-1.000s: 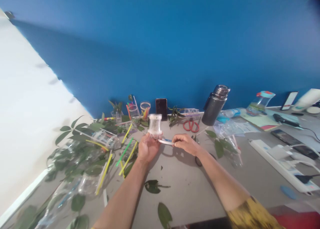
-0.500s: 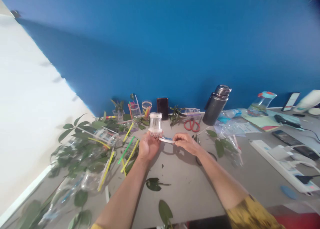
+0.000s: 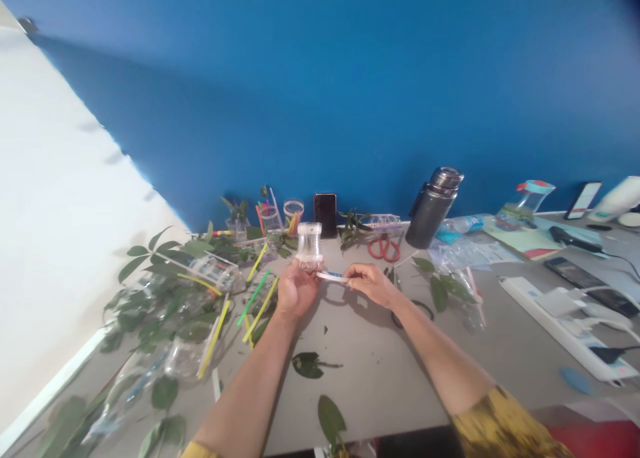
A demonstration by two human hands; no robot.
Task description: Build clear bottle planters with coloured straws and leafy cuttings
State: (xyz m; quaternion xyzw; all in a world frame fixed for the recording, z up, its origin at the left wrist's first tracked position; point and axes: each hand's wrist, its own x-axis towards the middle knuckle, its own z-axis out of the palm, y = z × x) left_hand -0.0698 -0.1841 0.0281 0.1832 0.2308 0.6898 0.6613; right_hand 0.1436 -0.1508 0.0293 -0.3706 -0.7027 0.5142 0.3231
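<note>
A person's left hand [image 3: 296, 291] cups the base of a clear ribbed plastic bottle section [image 3: 309, 245], holding it upright above a grey table [image 3: 380, 378]. The right hand [image 3: 370, 286] pinches a narrow white strip with a blue marking [image 3: 331, 277] between thumb and fingers. The strip's far end reaches close to the left hand at the foot of the bottle section, though any contact is too small to tell. Both forearms stretch in from the bottom of the frame, and a yellow patterned sleeve [image 3: 500, 425] shows on the right arm. To the left of the hands, leafy green cuttings [image 3: 165, 291] lie over clear plastic bottles [image 3: 185, 355] among loose yellow and green drinking straws [image 3: 254, 306]. Farther along the table, against a blue wall [image 3: 320, 91], stand a black smartphone [image 3: 325, 215] and a dark steel vacuum flask [image 3: 433, 208]. Red-handled scissors [image 3: 384, 249] lie between them, and a white power strip [image 3: 565, 328] with plugged-in cables lies at far right.
</note>
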